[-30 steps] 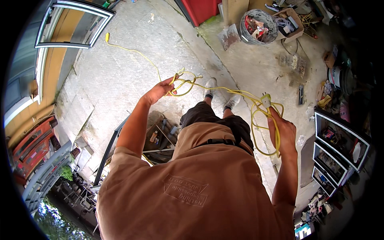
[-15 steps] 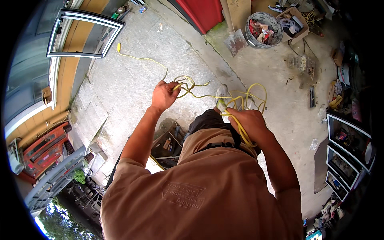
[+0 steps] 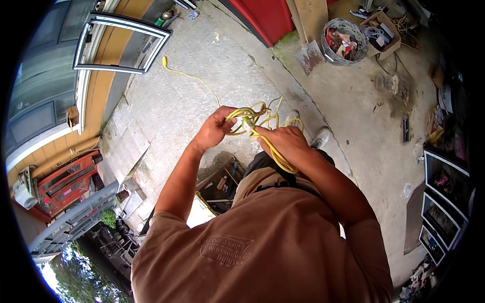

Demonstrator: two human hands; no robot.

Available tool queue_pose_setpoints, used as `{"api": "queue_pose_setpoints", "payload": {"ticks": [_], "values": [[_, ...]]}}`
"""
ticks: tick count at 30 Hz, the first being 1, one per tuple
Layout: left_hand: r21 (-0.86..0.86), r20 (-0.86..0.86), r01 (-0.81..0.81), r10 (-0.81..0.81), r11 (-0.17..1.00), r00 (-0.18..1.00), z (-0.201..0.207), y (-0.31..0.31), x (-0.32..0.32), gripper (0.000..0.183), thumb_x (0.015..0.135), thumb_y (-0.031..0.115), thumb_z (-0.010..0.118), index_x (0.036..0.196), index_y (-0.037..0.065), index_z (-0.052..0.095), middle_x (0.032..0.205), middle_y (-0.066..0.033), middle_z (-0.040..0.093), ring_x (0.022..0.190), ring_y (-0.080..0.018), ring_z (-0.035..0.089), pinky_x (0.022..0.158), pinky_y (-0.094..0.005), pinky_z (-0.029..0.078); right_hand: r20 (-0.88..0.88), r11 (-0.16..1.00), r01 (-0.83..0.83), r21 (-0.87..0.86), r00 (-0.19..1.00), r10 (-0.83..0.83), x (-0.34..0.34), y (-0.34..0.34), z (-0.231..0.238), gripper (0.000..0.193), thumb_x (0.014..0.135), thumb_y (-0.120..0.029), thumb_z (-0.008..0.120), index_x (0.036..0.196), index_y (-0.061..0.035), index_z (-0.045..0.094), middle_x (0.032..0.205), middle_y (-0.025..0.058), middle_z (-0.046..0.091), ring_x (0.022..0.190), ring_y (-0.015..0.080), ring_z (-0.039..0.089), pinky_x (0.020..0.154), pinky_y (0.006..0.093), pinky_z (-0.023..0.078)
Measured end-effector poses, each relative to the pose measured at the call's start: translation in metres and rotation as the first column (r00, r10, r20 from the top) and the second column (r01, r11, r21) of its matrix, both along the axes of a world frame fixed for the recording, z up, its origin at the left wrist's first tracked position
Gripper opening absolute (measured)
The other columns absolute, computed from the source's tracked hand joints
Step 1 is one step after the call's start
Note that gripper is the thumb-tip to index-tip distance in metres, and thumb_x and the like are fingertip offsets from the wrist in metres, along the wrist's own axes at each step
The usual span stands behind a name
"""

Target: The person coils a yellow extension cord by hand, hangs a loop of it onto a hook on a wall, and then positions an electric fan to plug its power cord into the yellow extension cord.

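Clearly, the yellow cord (image 3: 279,159) hangs in loops at both hands. Its plug (image 3: 247,124) sits between them, just left of the right hand (image 3: 287,143); its long way is hard to tell. Both that hand and the left hand (image 3: 214,130) have fingers curled around loops.

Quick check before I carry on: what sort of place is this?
Probably a cluttered yard or work area beside a building: rough concrete ground, a shovel next to a bucket of scraps, and trees at lower left.
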State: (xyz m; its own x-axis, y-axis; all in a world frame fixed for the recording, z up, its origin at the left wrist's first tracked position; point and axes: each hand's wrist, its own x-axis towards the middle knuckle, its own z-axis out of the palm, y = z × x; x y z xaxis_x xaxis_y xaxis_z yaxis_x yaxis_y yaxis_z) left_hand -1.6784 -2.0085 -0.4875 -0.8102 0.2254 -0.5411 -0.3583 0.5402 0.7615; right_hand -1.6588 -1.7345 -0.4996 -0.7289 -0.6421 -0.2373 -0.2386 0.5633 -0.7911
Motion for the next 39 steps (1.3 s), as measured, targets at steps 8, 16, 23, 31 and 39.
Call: {"api": "queue_pose_setpoints", "payload": {"ticks": [8,16,23,31,39], "values": [[-0.211,-0.245,0.159,-0.209,0.965,0.947,0.028,0.053,0.023,0.032,0.098,0.009,0.066,0.13,0.015,0.068,0.122,-0.0105,0.052,0.11,-0.0252,0.057,0.093,-0.0366,0.051,0.127,0.993,0.093,0.071,0.987,-0.102,-0.005,-0.042,-0.051,0.03,0.095,-0.031,0.058,0.116,-0.0119,0.069,0.089,0.0198,0.072,0.086,0.0396,0.071,0.074,0.0487,0.054],[-0.093,-0.317,0.066,-0.093,0.993,0.944,0.04,0.082,0.051,0.026,0.096,0.007,0.067,0.122,0.007,0.068,0.119,-0.0114,0.048,0.112,-0.0275,0.054,0.097,-0.0368,0.046,0.709,0.73,0.655,-0.193,0.608,-0.357,-0.005,-0.054,-0.103,0.033,0.098,-0.036,0.06,0.105,-0.0046,0.067,0.085,0.0108,0.068,0.078,0.022,0.064,0.071,0.0396,0.051],[-0.01,-0.181,0.078,-0.078,0.997,0.98,0.021,0.074,0.059,0.019,0.095,-0.004,0.06,0.109,0.003,0.071,0.116,-0.013,0.054,0.111,-0.0283,0.057,0.095,-0.0361,0.049,0.989,0.563,0.822,-0.085,0.139,-0.054,-0.008,-0.048,-0.078,0.024,0.105,-0.035,0.057,0.101,-0.0115,0.059,0.074,-0.0017,0.048,0.06,0.0108,0.048,0.049,0.0306,0.039],[-0.186,-0.181,0.104,-0.138,0.977,0.974,0.008,0.067,0.046,0.022,0.085,-0.001,0.068,0.101,0.011,0.079,0.102,-0.0125,0.067,0.094,-0.0291,0.066,0.084,-0.0365,0.054,0.955,0.509,0.826,-0.243,0.297,-0.026,0.0,-0.048,-0.085,0.036,0.107,-0.025,0.056,0.137,-0.0056,0.055,0.096,-0.0007,0.058,0.08,0.0085,0.052,0.069,0.0262,0.045],[-0.403,-0.246,-0.07,-0.034,0.913,0.969,0.009,0.059,0.034,0.038,0.071,0.018,0.088,0.107,0.012,0.08,0.1,-0.0127,0.07,0.094,-0.0313,0.068,0.083,-0.0398,0.056,0.94,0.537,0.8,-0.267,0.338,-0.038,0.009,-0.059,-0.081,0.045,0.103,-0.025,0.061,0.143,-0.0064,0.052,0.107,-0.0002,0.058,0.101,0.0108,0.057,0.09,0.028,0.049]]}}
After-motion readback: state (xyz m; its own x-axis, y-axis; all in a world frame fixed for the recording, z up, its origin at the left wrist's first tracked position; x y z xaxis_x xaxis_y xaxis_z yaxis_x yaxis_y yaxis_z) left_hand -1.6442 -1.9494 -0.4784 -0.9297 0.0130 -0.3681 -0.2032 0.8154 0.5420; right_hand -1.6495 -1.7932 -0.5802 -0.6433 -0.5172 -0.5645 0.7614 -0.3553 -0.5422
